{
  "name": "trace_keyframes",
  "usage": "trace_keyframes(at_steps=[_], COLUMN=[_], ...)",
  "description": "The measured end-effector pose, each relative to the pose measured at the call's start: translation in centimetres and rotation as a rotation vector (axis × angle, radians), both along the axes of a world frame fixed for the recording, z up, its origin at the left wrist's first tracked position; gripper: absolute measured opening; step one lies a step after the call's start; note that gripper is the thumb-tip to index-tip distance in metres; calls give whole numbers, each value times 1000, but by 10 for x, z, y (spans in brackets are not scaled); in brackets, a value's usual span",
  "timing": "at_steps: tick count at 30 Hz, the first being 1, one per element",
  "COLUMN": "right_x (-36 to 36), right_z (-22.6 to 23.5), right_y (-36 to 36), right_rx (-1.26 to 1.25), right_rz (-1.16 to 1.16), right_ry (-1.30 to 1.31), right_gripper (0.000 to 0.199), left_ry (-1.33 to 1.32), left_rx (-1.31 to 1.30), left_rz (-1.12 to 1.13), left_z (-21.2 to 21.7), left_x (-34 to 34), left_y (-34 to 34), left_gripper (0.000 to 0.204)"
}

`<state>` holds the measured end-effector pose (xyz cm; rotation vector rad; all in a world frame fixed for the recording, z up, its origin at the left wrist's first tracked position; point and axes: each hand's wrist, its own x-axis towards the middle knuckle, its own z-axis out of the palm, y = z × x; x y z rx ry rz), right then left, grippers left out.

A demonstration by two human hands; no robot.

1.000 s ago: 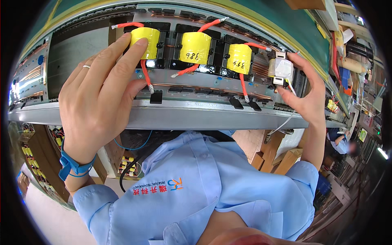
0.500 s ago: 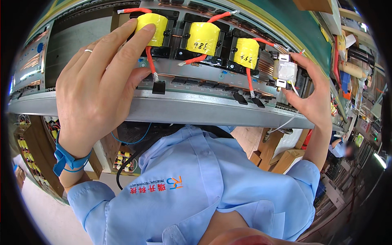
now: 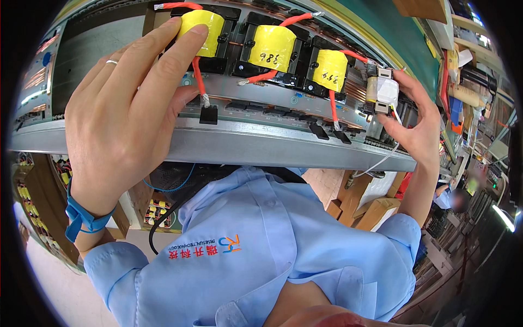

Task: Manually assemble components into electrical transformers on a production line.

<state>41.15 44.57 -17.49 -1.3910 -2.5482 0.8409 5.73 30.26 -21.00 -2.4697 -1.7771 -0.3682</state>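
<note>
My left hand [image 3: 128,103] is curled around the leftmost yellow-wrapped transformer [image 3: 202,34], its fingertips on the yellow wrap and its thumb low beside the circuit board. Two more yellow transformers, one in the middle [image 3: 272,46] and one to its right [image 3: 330,71], sit on the circuit board [image 3: 229,98]; red leads with bare silvery ends stick out of them. At the board's right end, my right hand [image 3: 417,117] grips a small white-taped transformer [image 3: 387,91] with metal clips between thumb and fingers. A thin white wire [image 3: 396,114] trails from it.
A grey metal rail [image 3: 245,143] runs along the near side of the board. Black rectangular components [image 3: 208,114] stand at its near edge. Below left are boxes of yellow coils [image 3: 35,212]; cardboard boxes [image 3: 376,215] lie below right. A person [image 3: 444,196] is far off at right.
My right hand and the white-taped transformer have shifted slightly right over the board, and the transformer has turned a little. The left hand stays at the leftmost yellow transformer, its back slightly further left.
</note>
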Motion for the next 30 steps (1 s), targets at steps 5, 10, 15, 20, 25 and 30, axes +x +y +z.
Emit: trace_keyframes(at_steps=[5, 10, 15, 20, 25, 30], right_x=[-1, -11, -29, -42, -32, -29], right_z=[-1, 9, 9, 5, 5, 1], right_y=[0, -4, -13, -13, -12, -5], right_rx=[-1, 72, 368, 293, 250, 229], right_rz=[16, 96, 319, 288, 242, 269], right_ry=[17, -87, -298, -219, -211, -182], right_gripper=[62, 63, 66, 59, 63, 65], left_ry=[9, -1, -22, 26, -2, -30], left_rx=[2, 6, 2, 64, 54, 61], left_rz=[-3, 5, 11, 5, 11, 13], left_z=[1, 1, 2, -4, -4, -3], left_x=[-1, 2, 5, 7, 7, 9], left_y=[-1, 0, -1, -1, 1, 5], left_gripper=[53, 54, 54, 55, 55, 55])
